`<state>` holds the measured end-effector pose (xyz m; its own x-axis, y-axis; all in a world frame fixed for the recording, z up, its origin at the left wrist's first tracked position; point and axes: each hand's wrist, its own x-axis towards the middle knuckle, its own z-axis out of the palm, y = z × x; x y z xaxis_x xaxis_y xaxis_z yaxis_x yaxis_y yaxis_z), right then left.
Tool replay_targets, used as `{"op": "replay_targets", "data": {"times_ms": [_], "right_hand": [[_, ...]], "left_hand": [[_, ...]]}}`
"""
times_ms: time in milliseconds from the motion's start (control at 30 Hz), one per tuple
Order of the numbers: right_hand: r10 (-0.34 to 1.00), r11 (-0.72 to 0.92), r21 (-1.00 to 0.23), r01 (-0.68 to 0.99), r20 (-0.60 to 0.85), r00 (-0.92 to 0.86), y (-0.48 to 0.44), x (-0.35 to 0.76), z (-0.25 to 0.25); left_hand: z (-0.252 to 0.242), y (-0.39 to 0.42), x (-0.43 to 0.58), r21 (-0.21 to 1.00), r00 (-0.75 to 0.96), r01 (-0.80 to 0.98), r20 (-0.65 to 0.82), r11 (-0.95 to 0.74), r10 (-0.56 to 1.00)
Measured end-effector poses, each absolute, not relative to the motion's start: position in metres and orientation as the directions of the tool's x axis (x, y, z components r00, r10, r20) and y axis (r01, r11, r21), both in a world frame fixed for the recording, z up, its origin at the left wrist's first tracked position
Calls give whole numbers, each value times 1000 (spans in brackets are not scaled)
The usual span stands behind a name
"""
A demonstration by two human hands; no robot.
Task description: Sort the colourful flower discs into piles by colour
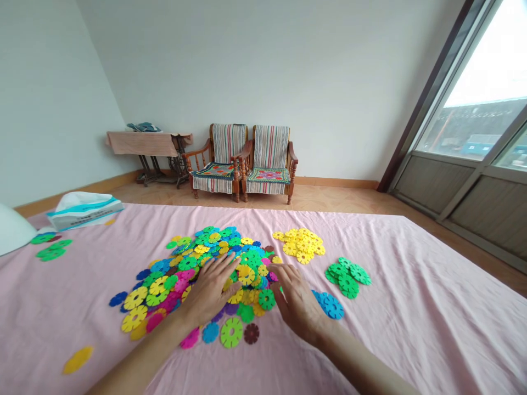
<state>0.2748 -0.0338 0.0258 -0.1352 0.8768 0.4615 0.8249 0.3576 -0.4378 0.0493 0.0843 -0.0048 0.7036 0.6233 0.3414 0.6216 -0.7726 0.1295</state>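
Note:
A big mixed heap of notched plastic discs (187, 262) in many colours spreads over the pink cloth in front of me. My left hand (213, 285) lies over the middle of the heap, fingers stretched out and thumb apart. At the heap's right edge is my right hand (297, 300), its fingers extended toward the discs and its thumb apart; its fingertips partly cover some discs. Beyond it sits a pile of yellow discs (302, 244). Farther right are a group of green discs (348, 277) and, close beside my right hand, a few blue discs (331, 305).
The pink cloth (411, 307) covers the table. A tissue pack (86, 211) stands at the far left, near some green discs (52, 249) and a white rounded object (12, 230). One yellow disc (78, 359) lies front left. Two wooden armchairs (269, 159) stand against the wall.

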Motion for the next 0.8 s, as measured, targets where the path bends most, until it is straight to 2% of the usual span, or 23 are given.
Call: {"op": "replay_targets", "data": {"times_ms": [167, 267, 333, 433, 533, 633, 800], "right_hand": [[824, 271, -464, 843, 565, 47, -57, 317, 18], [789, 180, -510, 841, 585, 187, -59, 342, 5], [794, 137, -551, 823, 557, 242, -58, 352, -4], [813, 103, -584, 805, 516, 270, -58, 357, -14], [815, 100, -593, 799, 509, 277, -59, 357, -19], [822, 105, -597, 795, 503, 269, -60, 358, -20], [830, 109, -588, 802, 498, 252, -60, 360, -18]], "left_hand": [[-6, 74, 59, 71, 765, 585, 281, -808, 579], [1, 76, 62, 102, 766, 579, 273, -809, 583], [8, 79, 66, 142, 737, 586, 316, -798, 597], [20, 84, 76, 218, 693, 576, 381, -788, 612], [29, 85, 90, 268, 707, 530, 385, -805, 593], [31, 83, 105, 271, 735, 502, 366, -821, 570], [27, 85, 119, 233, 717, 559, 346, -796, 605]]}}
